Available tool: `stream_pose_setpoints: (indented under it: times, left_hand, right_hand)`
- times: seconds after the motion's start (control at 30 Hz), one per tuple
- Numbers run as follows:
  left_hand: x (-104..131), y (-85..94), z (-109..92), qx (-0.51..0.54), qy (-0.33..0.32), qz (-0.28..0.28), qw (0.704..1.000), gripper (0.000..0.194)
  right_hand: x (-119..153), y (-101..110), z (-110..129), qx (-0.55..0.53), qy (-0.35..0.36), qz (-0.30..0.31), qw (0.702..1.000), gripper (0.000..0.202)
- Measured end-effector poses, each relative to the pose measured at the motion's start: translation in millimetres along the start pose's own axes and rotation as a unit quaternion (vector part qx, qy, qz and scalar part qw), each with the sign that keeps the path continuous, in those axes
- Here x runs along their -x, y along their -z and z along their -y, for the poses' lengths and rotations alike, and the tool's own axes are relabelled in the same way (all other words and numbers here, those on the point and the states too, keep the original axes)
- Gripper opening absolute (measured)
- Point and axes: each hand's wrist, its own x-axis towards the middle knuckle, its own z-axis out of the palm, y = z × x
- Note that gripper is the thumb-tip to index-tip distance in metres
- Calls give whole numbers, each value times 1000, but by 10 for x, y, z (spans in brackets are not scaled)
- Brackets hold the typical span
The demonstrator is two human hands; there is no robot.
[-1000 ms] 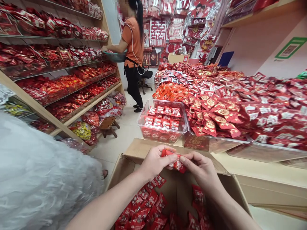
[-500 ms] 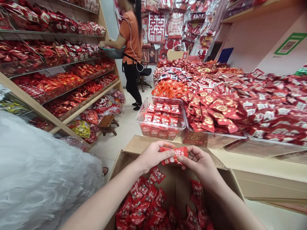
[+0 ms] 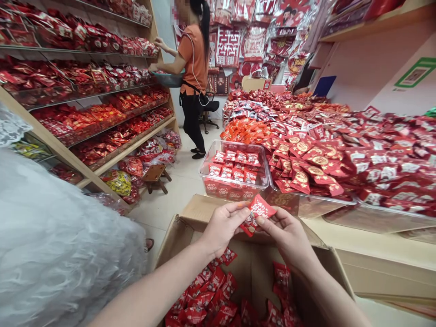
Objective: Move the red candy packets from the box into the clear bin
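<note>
Between my two hands is a small red candy packet [image 3: 258, 212] with white lettering and a printed picture, its front facing me. My left hand [image 3: 223, 227] pinches its left side with thumb and fingers. The right side is gripped by my right hand [image 3: 284, 229], thumb on the front. Both hands are above an open cardboard box [image 3: 252, 259], in which loose red packets [image 3: 207, 295] of the same kind lie in a heap. Just beyond the box stands a clear plastic bin [image 3: 235, 188] with similar packets set in neat rows.
Right of the bin, more clear bins hold piles of red packets [image 3: 306, 159]. Shelves [image 3: 91, 127] full of packets line the left. A person [image 3: 194, 63] in an orange top stands by them with a basin [image 3: 168, 79]. A wooden stool [image 3: 156, 177] and white ruffled fabric [image 3: 61, 236] are nearby.
The packet in my hands has been turned from level to tilted, showing more of its front. The person by the shelves has raised one hand towards a shelf. The view has shifted slightly.
</note>
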Motion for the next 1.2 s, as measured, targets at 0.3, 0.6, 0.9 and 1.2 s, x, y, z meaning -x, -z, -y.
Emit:
stream_pose_setpoints:
  times: [0.3, 0.6, 0.9, 1.2]
  left_hand:
    - [-19, 22, -15, -35, -22, -59, 997, 32]
    - [100, 31, -270, 92, -80, -58, 991, 15]
    - [-25, 313, -401, 30, -179, -132, 975, 21]
    - [-54, 312, -253, -97, -118, -85, 985, 21]
  right_hand:
    - [68, -43, -26, 290, 213, -77, 930, 31]
    - [-56, -244, 125, 593, 479, 127, 634, 24]
    - [-1075, -629, 535, 567, 540, 90, 616, 10]
    - [-2086, -834, 252, 721, 389, 87, 566, 17]
